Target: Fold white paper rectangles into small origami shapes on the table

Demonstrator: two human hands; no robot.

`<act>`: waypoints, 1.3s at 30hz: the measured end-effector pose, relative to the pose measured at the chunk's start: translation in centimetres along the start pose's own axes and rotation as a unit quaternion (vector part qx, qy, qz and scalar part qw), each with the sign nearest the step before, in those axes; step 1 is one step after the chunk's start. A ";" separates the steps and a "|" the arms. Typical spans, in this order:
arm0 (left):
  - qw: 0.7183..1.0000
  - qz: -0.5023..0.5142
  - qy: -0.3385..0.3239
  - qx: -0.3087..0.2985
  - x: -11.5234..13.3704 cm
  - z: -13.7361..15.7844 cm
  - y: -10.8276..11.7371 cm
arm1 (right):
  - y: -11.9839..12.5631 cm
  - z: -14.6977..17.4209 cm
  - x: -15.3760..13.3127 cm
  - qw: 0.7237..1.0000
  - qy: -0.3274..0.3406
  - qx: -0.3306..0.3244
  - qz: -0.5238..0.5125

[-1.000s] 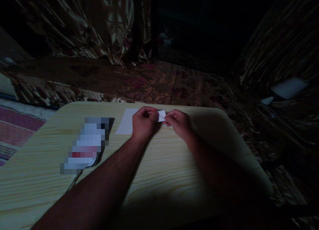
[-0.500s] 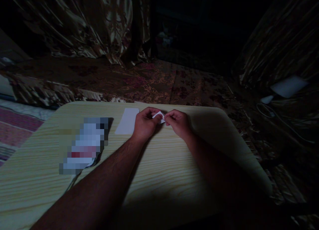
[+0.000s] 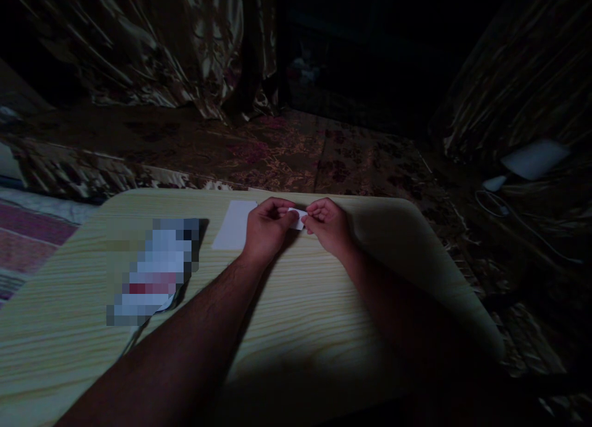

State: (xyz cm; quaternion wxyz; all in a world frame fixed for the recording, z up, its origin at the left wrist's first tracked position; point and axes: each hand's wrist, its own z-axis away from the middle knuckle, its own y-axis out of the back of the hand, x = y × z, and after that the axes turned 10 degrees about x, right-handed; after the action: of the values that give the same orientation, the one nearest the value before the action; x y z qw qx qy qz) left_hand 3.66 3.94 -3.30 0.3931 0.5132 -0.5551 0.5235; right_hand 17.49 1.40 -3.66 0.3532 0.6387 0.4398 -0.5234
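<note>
1. The small white paper (image 3: 298, 226) is between the two hands, near the far edge of the table (image 3: 296, 316); fingers cover much of it, so its full outline and any folds are hard to make out.
2. The left hand (image 3: 267, 231) pinches the paper, thumb on top; the fingertips beneath are hidden.
3. The right hand (image 3: 329, 225) has its thumb at the paper's right end, with its other fingers bent and slightly apart; whether it grips the paper I cannot tell.
4. A larger white sheet (image 3: 230, 227) lies flat just left of the left hand, which hides part of its right side.
5. Farther left, a blurred-out object (image 3: 155, 267) rests on the table; its blocky masking hides what it is. A thin cord (image 3: 132, 342) runs from its near end and passes out of sight by the left forearm.
6. Both forearms are cut off below, the right one sunk in shadow.
7. Beyond the table, a patterned cloth (image 3: 259, 150) and a shiny curtain (image 3: 217, 45) fade into darkness; a pale object (image 3: 536, 159) at right is too dim to identify.
</note>
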 end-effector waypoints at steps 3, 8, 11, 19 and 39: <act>1.000 0.001 0.008 0.003 0.1 0.0 0.0 | 0.0 0.0 -0.1 1.000 0.003 0.000 0.003; 1.000 0.003 0.013 0.003 0.2 0.1 -0.1 | 0.0 0.0 0.0 1.000 0.011 0.000 0.002; 1.000 0.000 0.010 0.004 0.2 0.2 -0.1 | 0.0 0.0 -0.1 1.000 0.003 -0.002 0.000; 1.000 -0.012 0.010 0.011 0.4 0.3 -0.2 | 0.1 0.0 0.0 1.000 -0.002 0.000 -0.002; 1.000 -0.019 -0.001 0.007 0.3 0.3 -0.2 | 0.2 -0.1 -0.3 0.999 -0.031 -0.002 0.008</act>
State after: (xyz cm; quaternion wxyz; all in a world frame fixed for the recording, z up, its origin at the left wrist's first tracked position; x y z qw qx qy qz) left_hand 3.84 3.65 -3.04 0.3988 0.5272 -0.5420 0.5189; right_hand 17.72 1.31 -3.40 0.3722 0.6246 0.4247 -0.5394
